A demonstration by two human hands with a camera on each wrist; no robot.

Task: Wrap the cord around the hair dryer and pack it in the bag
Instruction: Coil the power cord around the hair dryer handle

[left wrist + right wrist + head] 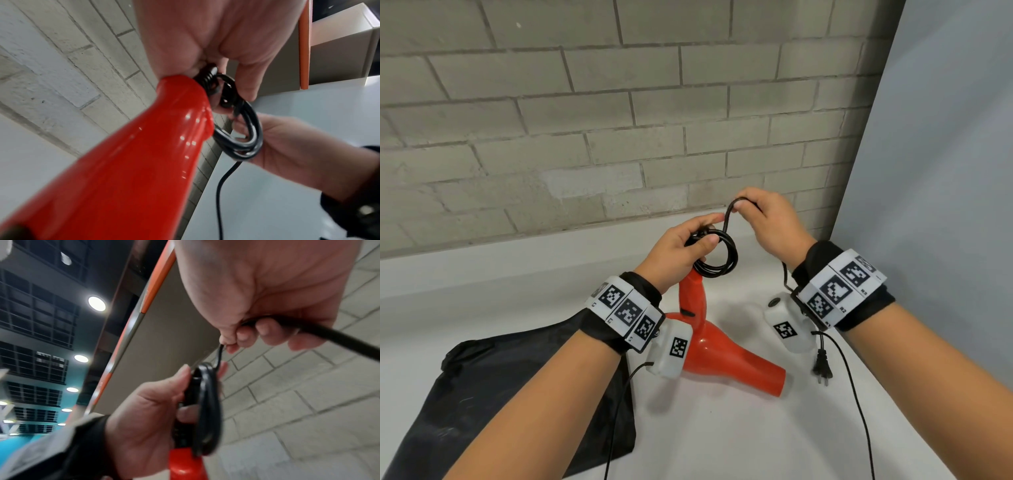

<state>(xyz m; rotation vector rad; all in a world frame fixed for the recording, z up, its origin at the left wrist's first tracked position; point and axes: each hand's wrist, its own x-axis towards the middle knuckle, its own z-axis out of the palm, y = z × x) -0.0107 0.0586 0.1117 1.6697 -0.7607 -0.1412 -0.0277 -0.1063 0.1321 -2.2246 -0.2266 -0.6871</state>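
A red hair dryer point(722, 353) rests nozzle-down on the white table, handle pointing up point(144, 154). My left hand point(681, 246) grips the top of the handle and pinches several small loops of the black cord point(719, 257) there point(242, 129) point(205, 410). My right hand point(763, 219), just right of the left and slightly higher, pinches the cord point(308, 331) a short way past the loops. The rest of the cord drops behind the right wrist to the plug point(822, 370), which hangs near the table. A black bag point(517, 394) lies flat at the left.
A grey brick wall point(619, 120) stands close behind the table. A pale blue panel point(945, 171) closes off the right side. White table surface point(722, 438) lies in front of the dryer. Thin black wrist-camera cables point(859, 404) trail from both wrists.
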